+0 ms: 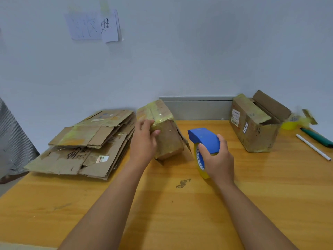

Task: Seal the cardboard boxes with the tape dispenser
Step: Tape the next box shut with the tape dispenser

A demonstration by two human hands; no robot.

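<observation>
Yellow tape already wraps the small box (162, 130) gripped by the left hand (144, 141) mid-worktop (162, 213), the right hand (216, 159) clutching the blue tape dispenser (204, 139) beside it, while the far-right box (255, 123) gapes unsealed.

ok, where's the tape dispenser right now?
Head view, right of centre: the tape dispenser stands on the table, gripped by the right hand, just right of the small box.

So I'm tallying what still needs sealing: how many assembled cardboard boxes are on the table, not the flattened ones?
2. One taped box at centre, held by the left hand; one open-flapped box at the back right. The flattened stack on the left could hide another.
</observation>
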